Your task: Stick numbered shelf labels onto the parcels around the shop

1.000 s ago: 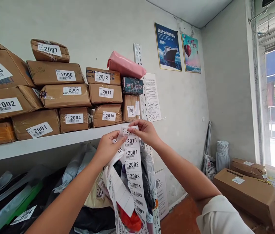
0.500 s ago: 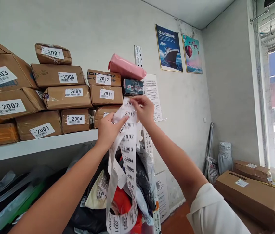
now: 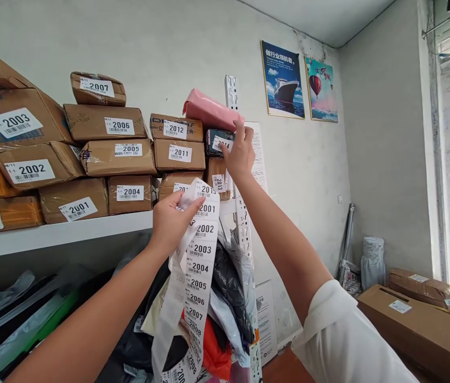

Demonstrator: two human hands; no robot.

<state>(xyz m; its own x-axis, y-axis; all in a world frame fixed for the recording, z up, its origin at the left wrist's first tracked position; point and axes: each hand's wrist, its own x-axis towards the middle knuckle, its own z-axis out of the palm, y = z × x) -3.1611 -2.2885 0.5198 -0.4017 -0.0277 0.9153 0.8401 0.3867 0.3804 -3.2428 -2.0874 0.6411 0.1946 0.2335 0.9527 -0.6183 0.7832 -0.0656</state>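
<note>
My left hand [image 3: 171, 218] is closed on a long strip of white numbered barcode labels [image 3: 197, 260] that hangs down in front of the shelf. My right hand [image 3: 240, 151] is raised to a small dark box [image 3: 214, 139] under a pink parcel [image 3: 209, 110], and its fingers press a white label [image 3: 222, 143] onto the box's front. Brown parcels labelled 2001 to 2013 [image 3: 129, 154] are stacked on the white shelf [image 3: 69, 230] to the left of that box.
Soft plastic mailer bags [image 3: 225, 298] are piled under the shelf. Cardboard boxes [image 3: 416, 319] lie on the floor at the right by a window. Two posters [image 3: 299, 82] hang on the wall, and a printed sheet [image 3: 260, 159] hangs behind my right hand.
My right hand pulled a label off the top of the strip and moved up and right to the small dark box. My left hand stayed on the strip, which now hangs lower.
</note>
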